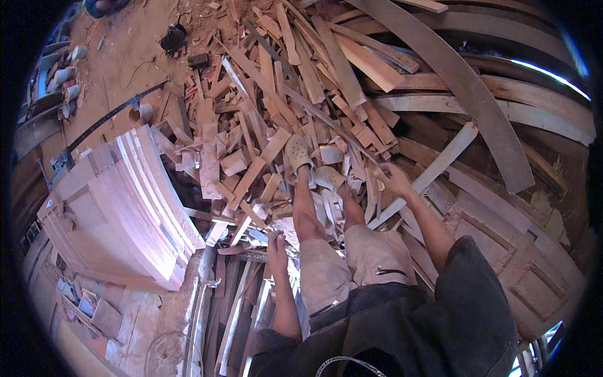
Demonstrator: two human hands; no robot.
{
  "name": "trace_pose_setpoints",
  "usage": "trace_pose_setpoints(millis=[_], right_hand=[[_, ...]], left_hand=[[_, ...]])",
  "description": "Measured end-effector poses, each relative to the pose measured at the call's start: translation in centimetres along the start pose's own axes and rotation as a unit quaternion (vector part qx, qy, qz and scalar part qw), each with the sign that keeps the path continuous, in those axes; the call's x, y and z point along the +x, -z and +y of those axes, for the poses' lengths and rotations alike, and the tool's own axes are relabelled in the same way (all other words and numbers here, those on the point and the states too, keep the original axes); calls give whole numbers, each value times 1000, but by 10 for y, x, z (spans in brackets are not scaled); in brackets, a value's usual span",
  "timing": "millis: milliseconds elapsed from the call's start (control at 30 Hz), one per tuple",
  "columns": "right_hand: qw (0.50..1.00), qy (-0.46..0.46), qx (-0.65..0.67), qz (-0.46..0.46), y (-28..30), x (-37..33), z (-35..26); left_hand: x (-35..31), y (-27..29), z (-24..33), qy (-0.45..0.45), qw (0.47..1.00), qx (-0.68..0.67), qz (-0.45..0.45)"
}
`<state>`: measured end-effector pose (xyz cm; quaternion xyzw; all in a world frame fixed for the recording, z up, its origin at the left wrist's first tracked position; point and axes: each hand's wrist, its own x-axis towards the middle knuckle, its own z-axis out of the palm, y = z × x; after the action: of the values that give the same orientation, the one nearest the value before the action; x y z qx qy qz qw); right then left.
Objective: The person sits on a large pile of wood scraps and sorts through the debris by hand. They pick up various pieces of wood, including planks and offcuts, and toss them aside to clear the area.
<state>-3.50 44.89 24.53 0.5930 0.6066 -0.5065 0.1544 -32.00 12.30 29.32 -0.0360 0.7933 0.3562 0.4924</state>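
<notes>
My right hand [394, 180] is bent round the near end of a long, thin wooden strip [330, 122], which slants away to the upper left over the scrap pile. Lower and to the left, my left hand [276, 244] is closed beside my leg; what its fingers hold, if anything, is too small to make out. Both hands are above a heap of loose wood offcuts [257, 173]. My feet, in beige clogs [298, 154], stand among these pieces.
Curved pale boards [119, 201] stand clamped together at the left, with a long bar clamp [113, 119] behind. Large curved planks [465, 88] are stacked at the right, above a carved panel [502, 251]. A dark power tool [173, 38] lies on the dusty floor.
</notes>
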Motion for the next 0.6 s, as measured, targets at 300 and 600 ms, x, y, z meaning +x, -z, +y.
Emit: trace_pose_setpoints(millis=[300, 600], right_hand=[[999, 40, -23, 26, 33, 31, -68], [956, 95, -157, 231, 131, 202, -57]], left_hand=[[20, 18, 9, 15, 999, 38, -27], [94, -85, 43, 6, 998, -57, -31]])
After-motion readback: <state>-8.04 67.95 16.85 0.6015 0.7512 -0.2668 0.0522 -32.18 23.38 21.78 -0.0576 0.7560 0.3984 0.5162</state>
